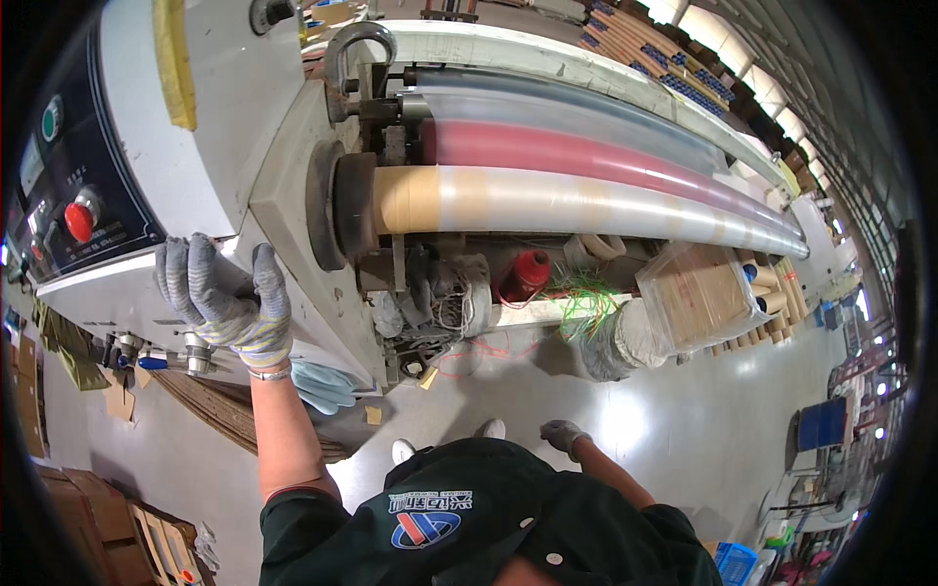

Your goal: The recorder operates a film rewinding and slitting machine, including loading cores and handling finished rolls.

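My left hand (227, 305), in a grey knit glove, rests on the lower edge of a white machine cabinet (220, 146). Its fingers are stretched with the thumb apart, and it holds nothing I can see. Above it is a dark control panel (83, 166) with a red knob (78, 222). My right hand (564, 437), also gloved, hangs beside my body away from the machine, its fingers loosely apart and nothing visible in them. To the right of the cabinet, a long roll of pale film (547, 203) lies on the machine, in front of a red roller (567, 151).
Under the rolls stand a red bottle-shaped container (525, 275), tangled green strands (586, 301) and a plastic-wrapped carton (699, 293). Pale blue gloves (322, 386) hang below the cabinet. Brown cardboard sheets (220, 410) lie on the floor at left. A blue crate (733, 564) stands lower right.
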Available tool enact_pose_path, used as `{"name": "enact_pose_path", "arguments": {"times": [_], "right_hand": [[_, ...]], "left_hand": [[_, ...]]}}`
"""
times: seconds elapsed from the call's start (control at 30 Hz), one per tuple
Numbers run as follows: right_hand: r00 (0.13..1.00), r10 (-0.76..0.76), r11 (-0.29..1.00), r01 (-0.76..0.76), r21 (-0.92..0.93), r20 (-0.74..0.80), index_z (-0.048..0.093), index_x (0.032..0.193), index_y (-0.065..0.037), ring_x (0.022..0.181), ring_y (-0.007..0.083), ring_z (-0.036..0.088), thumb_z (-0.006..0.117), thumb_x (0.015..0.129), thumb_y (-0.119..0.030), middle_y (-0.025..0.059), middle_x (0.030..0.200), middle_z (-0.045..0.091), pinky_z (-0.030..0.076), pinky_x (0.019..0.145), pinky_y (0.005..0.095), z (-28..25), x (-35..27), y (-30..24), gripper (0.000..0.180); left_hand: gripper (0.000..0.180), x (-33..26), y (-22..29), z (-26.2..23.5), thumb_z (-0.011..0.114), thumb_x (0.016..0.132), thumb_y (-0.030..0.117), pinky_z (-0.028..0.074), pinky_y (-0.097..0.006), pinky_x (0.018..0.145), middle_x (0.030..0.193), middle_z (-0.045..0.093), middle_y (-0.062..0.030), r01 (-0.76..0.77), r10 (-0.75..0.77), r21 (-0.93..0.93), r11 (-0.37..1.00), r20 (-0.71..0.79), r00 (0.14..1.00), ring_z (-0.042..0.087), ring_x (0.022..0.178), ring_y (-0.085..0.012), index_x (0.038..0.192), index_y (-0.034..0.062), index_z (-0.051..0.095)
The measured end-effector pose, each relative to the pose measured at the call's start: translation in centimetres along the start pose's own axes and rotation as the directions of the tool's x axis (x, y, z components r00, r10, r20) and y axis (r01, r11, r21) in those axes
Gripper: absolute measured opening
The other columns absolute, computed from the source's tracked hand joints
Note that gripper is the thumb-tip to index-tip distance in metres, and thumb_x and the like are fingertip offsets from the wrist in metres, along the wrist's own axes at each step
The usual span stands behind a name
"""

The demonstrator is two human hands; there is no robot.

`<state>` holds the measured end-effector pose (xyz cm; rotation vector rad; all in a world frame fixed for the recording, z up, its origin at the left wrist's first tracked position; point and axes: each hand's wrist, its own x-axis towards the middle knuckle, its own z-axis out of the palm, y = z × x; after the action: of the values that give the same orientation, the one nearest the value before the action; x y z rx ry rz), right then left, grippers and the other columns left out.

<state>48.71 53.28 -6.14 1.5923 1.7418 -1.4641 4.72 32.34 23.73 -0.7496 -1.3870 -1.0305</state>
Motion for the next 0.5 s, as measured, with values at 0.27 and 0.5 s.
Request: {"name": "enact_pose_path", "arguments": {"times": [0.27,0.5], "right_hand": [[0.898,-0.411,0.844,0.441,-0.306,0.161,0.065,0.095,-0.008,0.08,0.0184,0.059,0.053,0.083,-0.032,0.008,0.09,0.065,0.045,0.076,0.0331,2.3,5.6,3.4,0.029],[0.956,-0.211,0.876,0.277,-0.394,0.202,0.065,0.096,-0.007,0.086,0.0185,0.059,0.049,0.086,-0.032,0.0062,0.097,0.065,0.044,0.079,0.0328,0.5,4.9,7.5,0.031]], "left_hand": [[0.05,0.1,0.0,0.0,0.071,0.065,0.019,0.036,-0.049,0.094,0.111,0.049,-0.0124,-0.008,0.007,0.098,0.995,0.016,1.0,0.045,0.109,-0.036,0.11,0.0049,0.054],[0.046,0.8,0.2,-0.8,0.071,0.06,0.022,0.038,-0.049,0.087,0.1,0.051,-0.0098,0.003,-0.006,0.128,0.992,0.022,1.0,0.05,0.098,-0.0346,0.102,0.0099,0.055]]}}
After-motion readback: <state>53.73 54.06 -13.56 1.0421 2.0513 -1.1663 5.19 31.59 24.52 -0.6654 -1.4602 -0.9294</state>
